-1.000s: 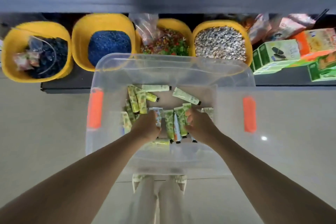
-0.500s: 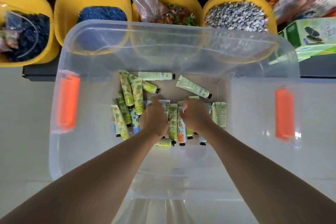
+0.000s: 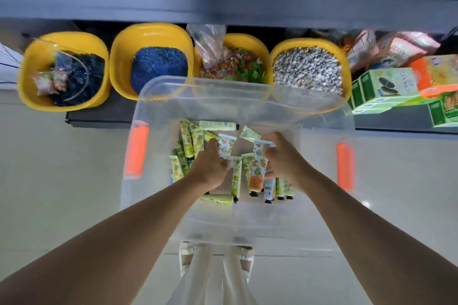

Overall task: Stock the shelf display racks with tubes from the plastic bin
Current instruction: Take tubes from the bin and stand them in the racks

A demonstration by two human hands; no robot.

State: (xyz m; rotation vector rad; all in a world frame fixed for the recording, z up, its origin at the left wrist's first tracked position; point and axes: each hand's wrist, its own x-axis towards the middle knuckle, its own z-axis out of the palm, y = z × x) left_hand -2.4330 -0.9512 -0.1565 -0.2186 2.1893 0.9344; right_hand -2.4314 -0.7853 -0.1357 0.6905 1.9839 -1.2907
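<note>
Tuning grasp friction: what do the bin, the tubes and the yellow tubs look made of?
Bin: clear, slightly frosted plastic; the tubs show through its wall. Tubes: probably soft printed plastic, satin sheen, flat crimped ends, dark caps. Yellow tubs: glossy opaque plastic by the rim highlights.

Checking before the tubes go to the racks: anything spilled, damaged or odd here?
Nothing spilled or visibly damaged. The tubes lie jumbled at mixed angles in the plastic bin; each hand, left hand and right hand, already holds one.
</note>
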